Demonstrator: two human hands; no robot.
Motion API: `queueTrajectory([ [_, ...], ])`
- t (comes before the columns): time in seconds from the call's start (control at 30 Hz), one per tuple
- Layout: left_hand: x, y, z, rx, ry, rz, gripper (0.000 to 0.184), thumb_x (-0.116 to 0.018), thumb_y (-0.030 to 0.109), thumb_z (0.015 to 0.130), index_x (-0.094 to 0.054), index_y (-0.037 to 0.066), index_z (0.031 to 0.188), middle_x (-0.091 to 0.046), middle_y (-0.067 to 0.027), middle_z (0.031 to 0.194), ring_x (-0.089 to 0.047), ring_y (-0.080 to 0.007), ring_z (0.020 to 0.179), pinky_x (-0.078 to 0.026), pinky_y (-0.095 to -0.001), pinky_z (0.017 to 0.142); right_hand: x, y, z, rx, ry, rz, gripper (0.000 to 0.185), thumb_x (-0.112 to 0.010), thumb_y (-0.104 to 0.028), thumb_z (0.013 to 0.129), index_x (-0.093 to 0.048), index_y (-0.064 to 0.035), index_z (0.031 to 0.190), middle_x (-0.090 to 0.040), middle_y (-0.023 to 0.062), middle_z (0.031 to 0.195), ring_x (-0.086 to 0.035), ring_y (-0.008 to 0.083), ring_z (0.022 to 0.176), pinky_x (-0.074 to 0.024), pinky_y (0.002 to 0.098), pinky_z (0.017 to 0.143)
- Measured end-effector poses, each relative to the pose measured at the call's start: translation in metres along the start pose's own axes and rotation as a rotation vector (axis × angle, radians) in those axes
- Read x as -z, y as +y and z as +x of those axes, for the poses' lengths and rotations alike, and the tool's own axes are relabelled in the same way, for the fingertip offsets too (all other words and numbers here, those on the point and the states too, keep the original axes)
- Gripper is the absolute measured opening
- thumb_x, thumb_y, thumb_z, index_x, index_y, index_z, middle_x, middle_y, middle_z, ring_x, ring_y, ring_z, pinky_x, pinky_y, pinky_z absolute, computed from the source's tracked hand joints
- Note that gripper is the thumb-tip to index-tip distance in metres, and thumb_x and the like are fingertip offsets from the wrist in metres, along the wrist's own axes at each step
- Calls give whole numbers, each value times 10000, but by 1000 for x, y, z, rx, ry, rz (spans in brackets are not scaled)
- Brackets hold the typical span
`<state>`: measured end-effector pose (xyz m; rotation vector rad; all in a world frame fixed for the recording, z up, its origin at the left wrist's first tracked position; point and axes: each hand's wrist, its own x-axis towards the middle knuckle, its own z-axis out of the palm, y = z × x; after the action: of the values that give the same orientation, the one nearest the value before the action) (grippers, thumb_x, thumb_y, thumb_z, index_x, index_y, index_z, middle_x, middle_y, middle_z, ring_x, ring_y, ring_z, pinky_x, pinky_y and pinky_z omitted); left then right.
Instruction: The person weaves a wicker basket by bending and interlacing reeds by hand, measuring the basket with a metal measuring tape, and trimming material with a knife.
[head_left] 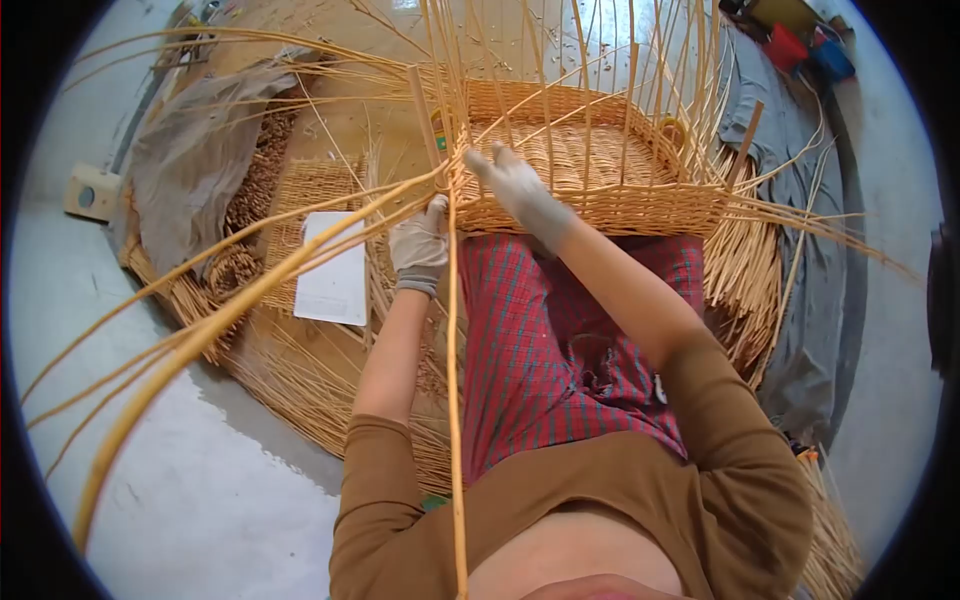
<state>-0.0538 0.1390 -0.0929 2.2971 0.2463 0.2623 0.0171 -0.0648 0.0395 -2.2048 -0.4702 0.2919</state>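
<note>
A half-woven wicker basket (pixel 590 208) rests at my lap, its upright willow stakes rising from the rim. At its near left corner, my left hand (pixel 418 242), in a pale glove, closes around the lower edge, with some fingers hidden. Higher at the same corner is my gloved right hand (pixel 515 190), thumb and fingers apart beside the woven strands; whether it touches them is hard to tell. One long willow rod (pixel 453 350) hangs from this corner down toward my chest. Thicker willow rods (pixel 240 300) fan out from it to the lower left.
A white sheet (pixel 333 270) lies on a woven mat (pixel 310 190) at left. Grey cloth (pixel 195 150) covers bundled rods there. More rods (pixel 745 265) are stacked at right beside blue-grey cloth (pixel 810 260). Red and blue containers (pixel 830 58) stand at the far right.
</note>
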Motion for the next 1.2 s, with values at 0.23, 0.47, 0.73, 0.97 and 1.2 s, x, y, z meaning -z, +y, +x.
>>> queueTrajectory([
  [0.23, 47, 34, 2, -158, -221, 516, 471, -731, 253, 798, -508, 296, 1211, -652, -132, 1157, -633, -373, 1024, -502, -494, 823, -66, 10, 89, -693, 665, 518, 1070, -770, -616, 711, -354, 65, 1424, -477, 273, 1392, -480, 344, 1297, -399, 387, 1053],
  [0.47, 34, 9, 8, -314, -152, 359, 485, -722, 172, 742, -514, 237, 1176, -656, -119, 1049, -638, -365, 966, -503, -494, 767, -16, -46, 82, -89, 490, 561, 472, -685, -463, 865, -653, -72, 1128, -673, 165, 992, -653, 285, 902, -498, 394, 778],
  [0.73, 0, -52, 16, -125, -252, 140, 524, -753, 403, 811, -513, 201, 1231, -676, -47, 969, -668, -242, 823, -511, -378, 558, 24, -66, 60, 595, 581, 1009, 453, -546, -446, 963, -603, -45, 1166, -663, 82, 984, -586, 178, 841, -485, 341, 821],
  [0.97, 26, -6, 12, -478, -155, 216, 643, -835, 439, 699, -495, 240, 1207, -677, -63, 957, -665, -270, 807, -515, -369, 594, 11, 69, -60, 332, 201, 1416, 273, -392, -244, 1053, -527, -75, 886, -433, 26, 669, -465, 169, 605, -520, 409, 640],
  [1.2, 6, 102, -32, -170, 87, 278, 661, -727, 374, 809, -472, 130, 1368, -630, -109, 1220, -669, -343, 926, -528, -452, 750, 2, 78, -66, 339, 390, 1318, 320, -469, -366, 1017, -561, -66, 956, -565, 61, 782, -597, 261, 796, -489, 524, 897],
])
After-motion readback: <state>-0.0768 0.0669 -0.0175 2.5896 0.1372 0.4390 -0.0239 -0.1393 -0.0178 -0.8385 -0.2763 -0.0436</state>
